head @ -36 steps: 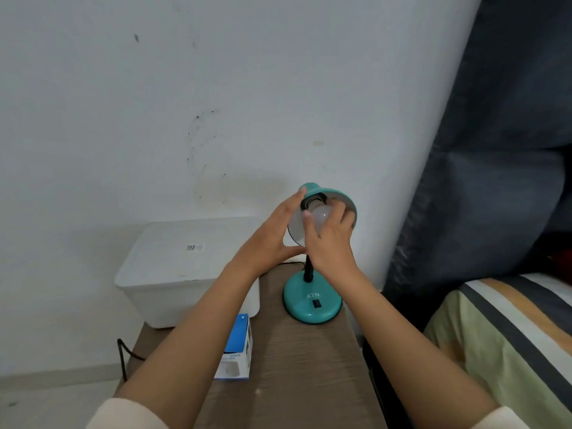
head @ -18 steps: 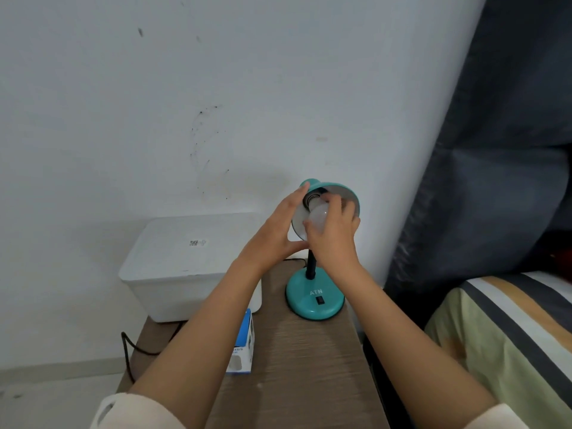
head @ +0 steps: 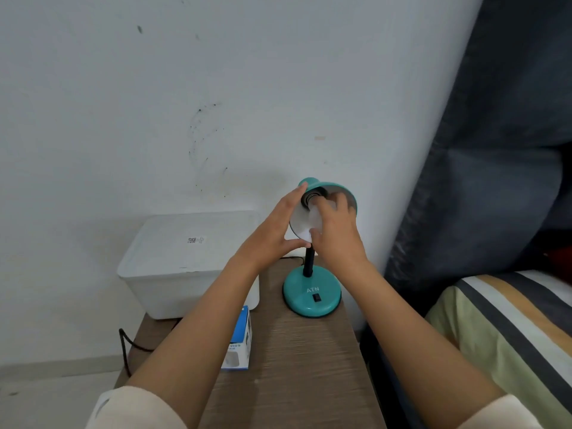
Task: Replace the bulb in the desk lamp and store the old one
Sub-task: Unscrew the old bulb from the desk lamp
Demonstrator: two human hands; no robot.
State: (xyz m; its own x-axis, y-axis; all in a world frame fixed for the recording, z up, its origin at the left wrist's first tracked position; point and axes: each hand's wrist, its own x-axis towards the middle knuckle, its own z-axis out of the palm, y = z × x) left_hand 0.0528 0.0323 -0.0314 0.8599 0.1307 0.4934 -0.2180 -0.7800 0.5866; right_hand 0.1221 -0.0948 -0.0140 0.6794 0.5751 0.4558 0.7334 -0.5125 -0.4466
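A teal desk lamp (head: pixel 312 297) stands at the back of a wooden side table (head: pixel 297 360), its shade (head: pixel 348 193) tilted toward me. A white bulb (head: pixel 314 216) sits in the black socket inside the shade. My right hand (head: pixel 335 233) has its fingers wrapped around the bulb. My left hand (head: pixel 275 232) holds the shade's left rim, thumb under the lower edge and fingers on the top. A blue and white bulb box (head: pixel 240 342) lies on the table, partly hidden by my left forearm.
A white lidded plastic bin (head: pixel 185 258) sits at the table's back left against the wall. A black cord (head: pixel 125 345) hangs off the left edge. To the right are a dark curtain (head: pixel 495 150) and a striped bed (head: pixel 510 329).
My right hand's fingers have shifted around the bulb, now covering more of it. My left hand stays on the shade. The view has drifted slightly.
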